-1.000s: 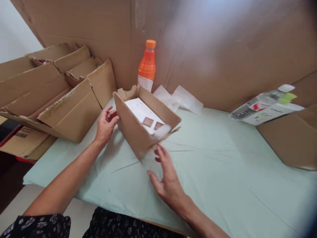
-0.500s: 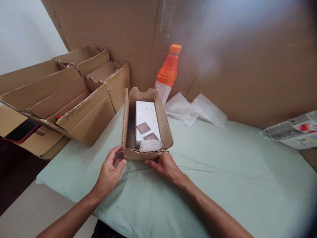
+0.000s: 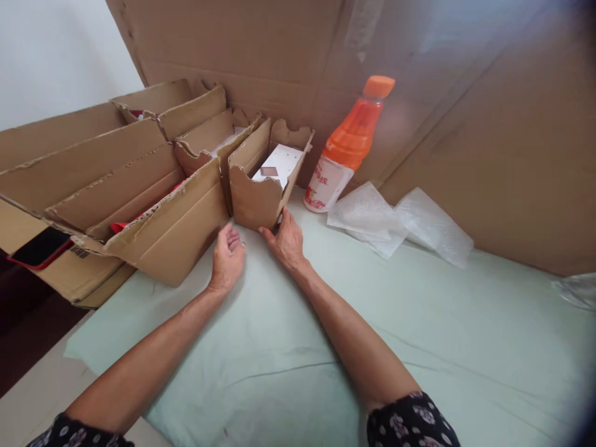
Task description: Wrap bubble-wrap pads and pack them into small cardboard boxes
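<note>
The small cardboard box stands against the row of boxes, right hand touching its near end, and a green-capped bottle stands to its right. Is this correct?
Not quite. In the head view the bottle has an orange cap, not green. The rest holds: the right hand touches the small cardboard box.

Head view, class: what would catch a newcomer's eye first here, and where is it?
The orange bottle stands out, upright against the cardboard wall at the back. Left of it sits a small box with a white pack inside, the right hand touching its near end and the left hand just beside. Bubble wrap lies right of the bottle.

Right-edge plastic wrapper (image 3: 577, 289) cut off, perhaps blurred
</note>
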{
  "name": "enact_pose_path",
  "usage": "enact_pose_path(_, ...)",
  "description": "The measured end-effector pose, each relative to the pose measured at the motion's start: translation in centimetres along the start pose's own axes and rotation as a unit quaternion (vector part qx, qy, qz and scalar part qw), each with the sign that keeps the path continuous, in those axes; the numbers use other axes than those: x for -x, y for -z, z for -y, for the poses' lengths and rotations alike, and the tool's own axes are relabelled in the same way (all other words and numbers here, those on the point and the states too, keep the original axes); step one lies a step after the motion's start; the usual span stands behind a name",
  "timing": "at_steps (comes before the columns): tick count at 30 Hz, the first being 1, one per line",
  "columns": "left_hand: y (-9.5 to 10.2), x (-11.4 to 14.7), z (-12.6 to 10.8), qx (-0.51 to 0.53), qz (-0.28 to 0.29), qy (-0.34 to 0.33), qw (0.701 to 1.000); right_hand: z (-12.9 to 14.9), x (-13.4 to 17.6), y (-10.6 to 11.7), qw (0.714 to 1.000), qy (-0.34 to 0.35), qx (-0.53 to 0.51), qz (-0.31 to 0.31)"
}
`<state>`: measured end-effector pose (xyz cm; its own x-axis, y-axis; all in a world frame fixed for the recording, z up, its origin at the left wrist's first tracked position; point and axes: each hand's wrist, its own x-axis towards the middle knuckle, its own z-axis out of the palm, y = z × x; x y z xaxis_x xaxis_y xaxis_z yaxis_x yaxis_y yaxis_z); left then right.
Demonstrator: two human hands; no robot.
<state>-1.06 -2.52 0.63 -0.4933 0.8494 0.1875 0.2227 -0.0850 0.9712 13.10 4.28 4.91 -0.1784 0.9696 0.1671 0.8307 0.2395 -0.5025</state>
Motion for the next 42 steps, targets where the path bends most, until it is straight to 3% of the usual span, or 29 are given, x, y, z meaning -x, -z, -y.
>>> enact_pose_path(7,0.3,1.3,-0.5,-0.088,0.058,-0.06,0.993,-0.2,-1.2,-1.1,1.0,0.013,0.027,-0.004)
enact_pose_path(13,0.3,1.6,-1.3,-0.17,0.13,-0.121,0.969,-0.5,-1.3,-1.0,1.0,0.022,0.021,-0.003)
enact_pose_path(18,0.5,1.6,-1.4,-0.208,0.161,-0.171,0.95,-0.6,0.7,0.1,0.992,0.078,0.087,0.052)
enact_pose_path(21,0.5,1.5,-1.2,-0.223,0.159,-0.189,0.943,-2.9,3.7,2.1,0.983,0.125,0.116,0.074)
enact_pose_path(23,0.5,1.5,-1.0,-0.233,0.155,-0.195,0.94,-5.9,6.4,4.4,0.982,0.117,0.129,0.075)
enact_pose_path(30,0.8,1.5,-1.3,-0.272,0.153,-0.207,0.927,-19.7,19.0,14.7,0.973,-0.104,0.205,-0.021)
enact_pose_path(33,1.3,1.7,-1.9,-0.278,0.167,-0.212,0.922,-22.9,25.5,17.3,0.955,-0.167,0.237,-0.062)
enact_pose_path(36,0.8,2.4,-1.6,-0.332,0.171,-0.226,0.9,-24.0,30.6,18.1,0.943,-0.203,0.25,-0.079)
enact_pose_path(39,-0.6,5.9,-1.4,-0.396,0.219,-0.296,0.841,-24.8,33.6,18.4,0.943,-0.204,0.248,-0.091)
enact_pose_path(42,-2.2,12.6,-2.8,-0.343,0.288,-0.411,0.794,-26.3,34.7,21.1,0.94,-0.202,0.245,-0.127)
